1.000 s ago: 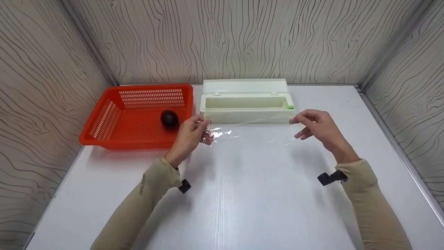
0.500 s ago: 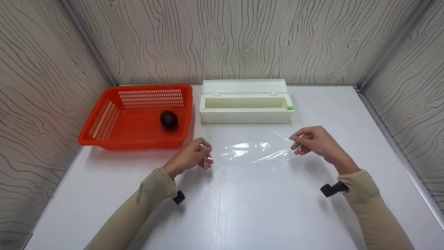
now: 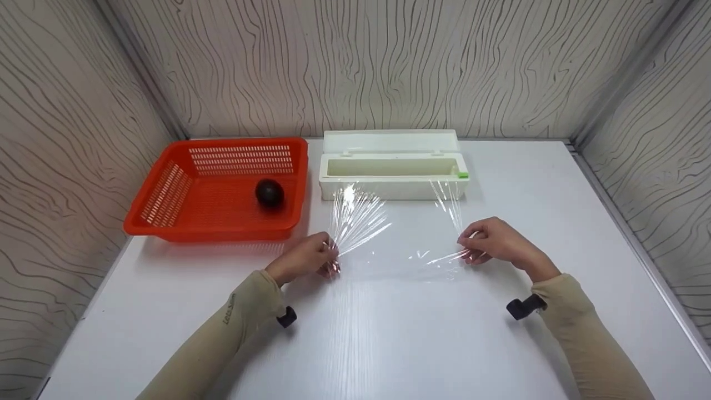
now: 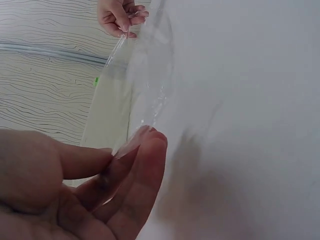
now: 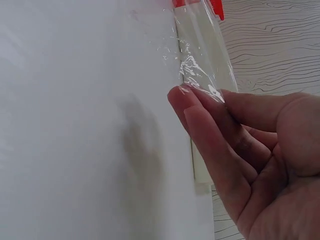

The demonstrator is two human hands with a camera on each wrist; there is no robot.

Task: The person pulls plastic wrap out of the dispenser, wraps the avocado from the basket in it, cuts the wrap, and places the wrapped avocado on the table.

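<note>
A sheet of clear cling film (image 3: 355, 222) is stretched between the two hands, with bright creases running from them up to the front of a white cling film box (image 3: 394, 188). My left hand (image 3: 306, 256) pinches the film's near left corner between thumb and fingers. On the other side my right hand (image 3: 494, 243) pinches the near right corner. Both wrist views show film between thumb and fingertips, in the left hand (image 4: 100, 180) and the right hand (image 5: 245, 135). The box lid (image 3: 389, 141) stands raised, and a green slider (image 3: 462, 175) sits at its right end.
To the left of the box, a red plastic basket (image 3: 222, 229) holds one dark, egg-shaped object (image 3: 270, 193). All of this stands on a white table (image 3: 422, 344). Wood-patterned panels (image 3: 389, 66) rise behind the table and at both sides.
Both hands have come back toward the person and lower, away from the box, still pinching the film. Sharp creases now show between the hands and the box. The basket and box stay in place.
</note>
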